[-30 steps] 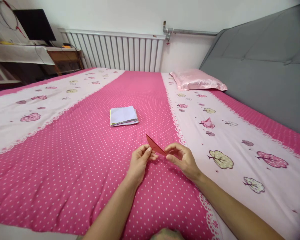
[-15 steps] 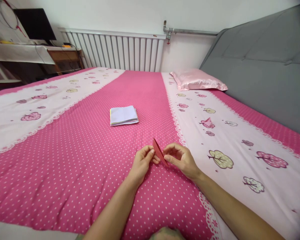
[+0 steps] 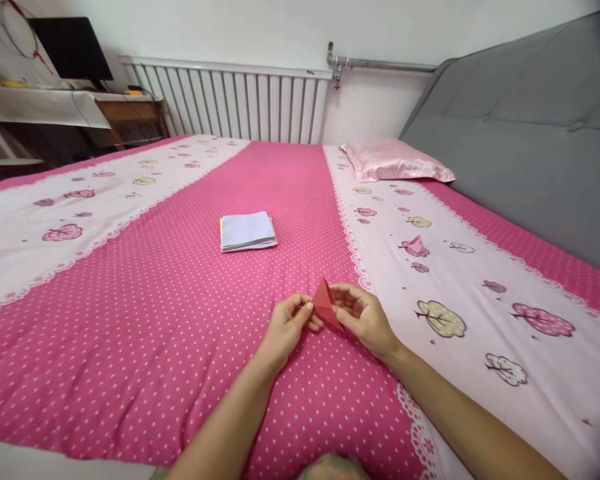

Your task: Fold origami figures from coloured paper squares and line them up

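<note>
A small folded piece of red paper (image 3: 323, 301) is held up between both hands, above the pink polka-dot bedspread (image 3: 180, 313). It shows a pointed, triangular face with its tip upward. My left hand (image 3: 290, 323) pinches its left edge between thumb and fingers. On the other side, my right hand (image 3: 363, 317) grips the paper, thumb in front and fingers curled behind it. Farther out on the bedspread lies a stack of square paper sheets (image 3: 249, 230), a pale one on top. To the right sits a small folded pink paper piece (image 3: 417, 246).
A pink pillow (image 3: 397, 160) lies at the far right, beside the grey headboard (image 3: 525, 127). Along the back wall runs a white radiator (image 3: 240, 100), with a pipe (image 3: 385, 63) to its right. A desk (image 3: 45, 107) with a black monitor (image 3: 71, 50) stands at far left.
The red paper has turned from nearly edge-on to showing its triangular face. Both hands keep hold of it and have shifted only slightly.
</note>
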A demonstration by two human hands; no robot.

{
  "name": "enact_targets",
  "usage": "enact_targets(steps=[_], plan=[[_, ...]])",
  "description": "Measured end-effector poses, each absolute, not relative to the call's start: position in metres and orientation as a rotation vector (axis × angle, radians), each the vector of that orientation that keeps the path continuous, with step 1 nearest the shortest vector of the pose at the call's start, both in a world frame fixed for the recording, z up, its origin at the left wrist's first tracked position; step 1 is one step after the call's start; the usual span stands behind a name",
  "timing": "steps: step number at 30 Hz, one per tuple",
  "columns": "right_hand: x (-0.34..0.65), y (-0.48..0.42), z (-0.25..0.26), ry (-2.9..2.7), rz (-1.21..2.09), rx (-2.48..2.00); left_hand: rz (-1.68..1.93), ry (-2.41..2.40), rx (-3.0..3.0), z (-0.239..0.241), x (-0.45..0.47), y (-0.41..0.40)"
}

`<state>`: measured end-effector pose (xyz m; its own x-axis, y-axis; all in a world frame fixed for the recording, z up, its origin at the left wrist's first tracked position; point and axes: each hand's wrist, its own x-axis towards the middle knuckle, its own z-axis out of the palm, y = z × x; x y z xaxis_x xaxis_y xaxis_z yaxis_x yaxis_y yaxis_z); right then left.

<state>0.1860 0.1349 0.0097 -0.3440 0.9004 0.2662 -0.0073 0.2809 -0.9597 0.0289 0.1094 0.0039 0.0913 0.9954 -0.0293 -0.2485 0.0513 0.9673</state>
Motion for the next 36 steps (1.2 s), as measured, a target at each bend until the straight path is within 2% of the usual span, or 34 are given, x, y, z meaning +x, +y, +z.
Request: enact_targets(steps=[7,16,26,36], plan=[[0.182,0.133,0.011,-1.676,1.246,-0.826,1.137,0.974,1.076,0.01,0.028,0.106],[0.181,0.127,0.017,-1.776,0.87,-0.821,1.152,0.872,0.984,0.014,0.029,0.103],[0.182,0.121,0.015,-1.736,0.52,-0.945,0.963,0.776,1.072,0.012,0.034,0.099],[0.185,0.124,0.017,-2.044,0.769,-0.829,1.141,0.737,0.721,0.013,0.029,0.103]])
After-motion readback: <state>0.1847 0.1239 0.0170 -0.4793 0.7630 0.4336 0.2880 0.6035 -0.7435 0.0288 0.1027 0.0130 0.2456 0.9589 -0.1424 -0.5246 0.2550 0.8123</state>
